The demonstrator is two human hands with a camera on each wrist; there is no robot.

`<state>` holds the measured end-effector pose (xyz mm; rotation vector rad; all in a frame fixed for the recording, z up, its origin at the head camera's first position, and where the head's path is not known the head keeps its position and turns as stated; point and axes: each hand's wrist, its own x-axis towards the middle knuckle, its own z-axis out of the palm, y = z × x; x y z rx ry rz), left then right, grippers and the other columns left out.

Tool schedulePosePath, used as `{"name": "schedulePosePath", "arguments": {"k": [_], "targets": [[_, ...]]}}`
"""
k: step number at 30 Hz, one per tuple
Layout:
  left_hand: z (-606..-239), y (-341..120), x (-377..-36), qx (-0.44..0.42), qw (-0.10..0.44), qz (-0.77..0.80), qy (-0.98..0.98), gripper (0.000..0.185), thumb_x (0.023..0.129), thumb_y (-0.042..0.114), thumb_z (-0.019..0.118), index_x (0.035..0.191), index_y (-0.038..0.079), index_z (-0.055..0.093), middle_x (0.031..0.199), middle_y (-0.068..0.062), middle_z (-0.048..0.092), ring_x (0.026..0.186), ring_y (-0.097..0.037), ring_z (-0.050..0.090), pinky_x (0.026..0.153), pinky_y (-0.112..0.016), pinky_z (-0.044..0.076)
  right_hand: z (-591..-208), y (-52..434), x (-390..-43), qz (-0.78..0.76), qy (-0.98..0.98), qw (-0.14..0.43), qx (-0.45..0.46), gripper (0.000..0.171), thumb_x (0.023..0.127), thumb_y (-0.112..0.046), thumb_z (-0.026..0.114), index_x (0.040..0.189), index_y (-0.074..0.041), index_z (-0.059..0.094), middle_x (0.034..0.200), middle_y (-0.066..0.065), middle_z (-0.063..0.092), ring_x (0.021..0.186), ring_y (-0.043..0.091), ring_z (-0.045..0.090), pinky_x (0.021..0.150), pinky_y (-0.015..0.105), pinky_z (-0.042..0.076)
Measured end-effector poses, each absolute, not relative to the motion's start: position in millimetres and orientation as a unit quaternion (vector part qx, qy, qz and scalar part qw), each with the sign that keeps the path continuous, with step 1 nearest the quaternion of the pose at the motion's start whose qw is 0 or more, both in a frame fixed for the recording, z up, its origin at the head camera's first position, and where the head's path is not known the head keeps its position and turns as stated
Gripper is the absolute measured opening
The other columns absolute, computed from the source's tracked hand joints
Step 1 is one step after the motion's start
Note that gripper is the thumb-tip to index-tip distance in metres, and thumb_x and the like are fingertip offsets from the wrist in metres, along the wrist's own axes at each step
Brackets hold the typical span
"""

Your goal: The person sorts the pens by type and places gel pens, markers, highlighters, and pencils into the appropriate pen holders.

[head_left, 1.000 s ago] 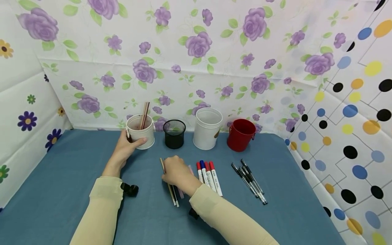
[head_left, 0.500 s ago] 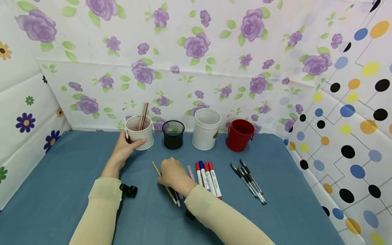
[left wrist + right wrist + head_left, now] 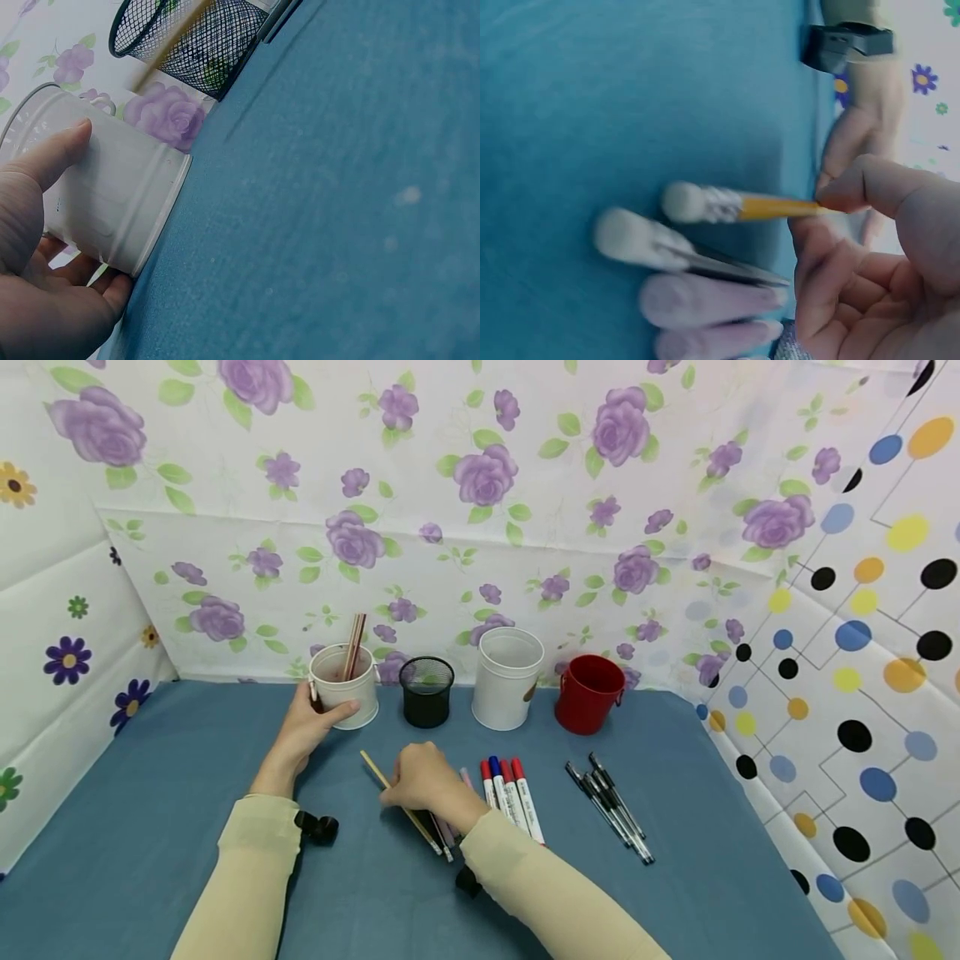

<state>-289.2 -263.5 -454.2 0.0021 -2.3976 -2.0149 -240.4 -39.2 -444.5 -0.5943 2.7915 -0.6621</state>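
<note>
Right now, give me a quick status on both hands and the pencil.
Left hand grips white cup. Right hand pinches pencil, tip raised. More pencils under it; nothing blocking.

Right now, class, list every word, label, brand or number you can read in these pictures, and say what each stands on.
No text can be read anywhere.
Markers: dark print on the white barrels, too small and blurred to read.
Black pens: no legible marking.
White cup held by the left hand, mesh cup, tall white cup, red cup: no lettering shows.
Pencil in the right hand: no print shows.
</note>
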Motion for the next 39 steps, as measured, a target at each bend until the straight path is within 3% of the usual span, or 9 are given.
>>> {"name": "schedulePosePath", "arguments": {"k": [11,22,39], "targets": [[-456.7,-264.2,-290.3,0.003,0.003,-0.648,-0.762,0.099,0.101,0.021,0.075,0.169,0.003,0.005,0.171,-0.027,0.019,0.157,-0.045,0.025,0.126,-0.06,0.026,-412.5,-25.3,-250.3,-0.324,0.903,0.075,-0.271,0.013,0.09,-0.017,0.083,0.081,-0.015,0.075,0.068,-0.008,0.067,0.06,0.006,0.06,0.056,0.019,0.051],[-453.4,-262.3,-289.0,0.002,0.0,-0.645,-0.765,0.1,0.101,0.02,0.075,0.169,0.003,0.004,0.171,-0.027,0.019,0.157,-0.045,0.025,0.126,-0.06,0.026,-395.1,-21.8,-266.8,-0.385,0.887,-0.014,-0.256,0.003,0.094,-0.016,0.078,0.094,-0.014,0.076,0.081,-0.007,0.072,0.069,0.004,0.064,0.067,0.02,0.053],[-456.7,-261.9,-292.7,0.008,0.006,-0.643,-0.766,0.099,0.1,0.02,0.076,0.168,0.002,0.007,0.171,-0.027,0.02,0.156,-0.044,0.026,0.126,-0.059,0.026,-360.8,-27.2,-290.6,-0.419,0.87,-0.115,-0.233,0.004,0.097,-0.017,0.075,0.096,-0.013,0.074,0.084,-0.001,0.077,0.073,0.005,0.068,0.069,0.022,0.055]]}}
